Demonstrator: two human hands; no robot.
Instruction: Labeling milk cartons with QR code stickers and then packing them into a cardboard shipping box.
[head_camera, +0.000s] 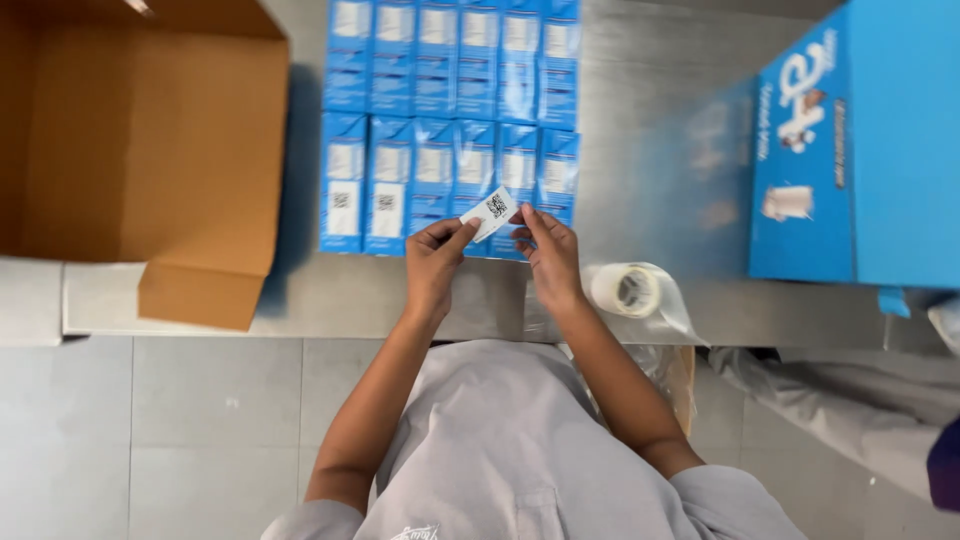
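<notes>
- Head view: your left hand (436, 262) and right hand (548, 255) both pinch the white sticker (490, 212), just above the blue cartons' (430, 175) near edge.
- Keep it taut and square to the cartons.

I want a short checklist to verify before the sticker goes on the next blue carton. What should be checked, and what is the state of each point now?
1. Sticker held by both hands: ok, left hand and right hand pinch its two ends.
2. Printed side faces up: ok, the square code shows.
3. Sticker free of its backing: cannot tell.
4. Cartons in neat rows on the table: ok.
5. Which cartons already have stickers: the two leftmost in the front row show codes; the others cannot tell, glare on the wrap.
6. Tape roll out of the way: ok, it lies right of the hands.
</notes>
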